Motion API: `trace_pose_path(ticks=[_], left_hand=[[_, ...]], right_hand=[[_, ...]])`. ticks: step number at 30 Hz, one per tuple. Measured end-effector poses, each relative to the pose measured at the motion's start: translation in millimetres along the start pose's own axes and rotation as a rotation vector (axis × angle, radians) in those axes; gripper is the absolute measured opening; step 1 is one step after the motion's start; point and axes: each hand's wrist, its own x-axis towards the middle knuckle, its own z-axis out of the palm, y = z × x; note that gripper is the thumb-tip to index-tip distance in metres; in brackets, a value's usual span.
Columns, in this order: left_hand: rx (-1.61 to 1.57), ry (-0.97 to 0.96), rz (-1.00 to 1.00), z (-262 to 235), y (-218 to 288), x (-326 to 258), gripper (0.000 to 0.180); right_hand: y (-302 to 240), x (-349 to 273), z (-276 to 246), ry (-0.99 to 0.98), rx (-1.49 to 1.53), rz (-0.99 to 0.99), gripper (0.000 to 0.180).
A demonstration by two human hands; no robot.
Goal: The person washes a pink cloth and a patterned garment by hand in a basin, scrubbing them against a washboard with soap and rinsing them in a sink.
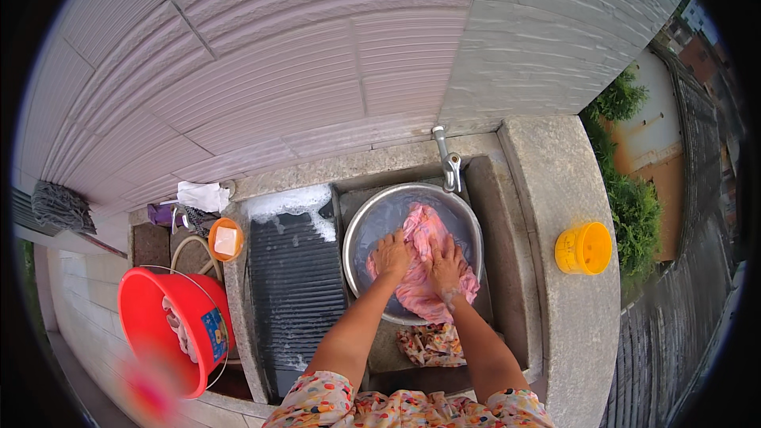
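Ribbed dark-grey slab (297, 289): left of round silver metal basin (347, 254) | crumpled pink patterned cloth (424, 293): in basin | left hand (391, 256), right hand (447, 273): palms down on cloth, presumably pressing; can't tell if gripping | silver metal tap (451, 168): basin's far rim, likely for filling

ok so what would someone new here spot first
Probably the big red bucket at the left, vivid against the pale floor. Next, near the middle, the pink cloth in the round metal basin, with the left hand and right hand on it. A yellow container stands out on the right-hand ledge.
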Motion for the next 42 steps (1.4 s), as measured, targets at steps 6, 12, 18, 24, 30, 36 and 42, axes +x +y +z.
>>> trace_pose_path(ticks=[6, 12, 18, 24, 30, 36, 42], left_hand=[[0.030, -0.286, -0.347, 62.5, -49.7, -5.7, 0.052], [-0.083, -0.505, 0.021, 46.2, -86.5, 41.8, 0.041], [-0.323, 0.139, -0.095, 36.0, -40.7, 24.8, 0.029], [-1.128, -0.513, 0.329, -3.2, 48.5, -60.9, 0.025], [-0.332, -0.158, 0.825, -8.1, 88.3, -91.0, 0.020], [0.105, 0.181, 0.311, -22.0, -0.9, 36.9, 0.030], [-0.019, 0.241, 0.138, -20.4, -33.7, 7.8, 0.041]], right_hand=[[23.2, 13.7, 68.7, 0.013, 0.276, 0.095, 0.066], [45.1, 17.4, 77.5, -0.004, -0.292, -0.181, 0.024], [41.0, 24.8, 43.7, 0.126, 1.804, 0.755, 0.030], [39.3, 12.5, 16.8, -0.452, 2.443, 0.323, 0.054], [16.4, -8.2, 17.0, -0.453, 2.279, 0.430, 0.050], [-9.2, -30.6, -6.8, -0.226, 1.930, 0.679, 0.046], [21.1, -7.5, -13.6, 0.496, 0.382, 0.136, 0.067]])
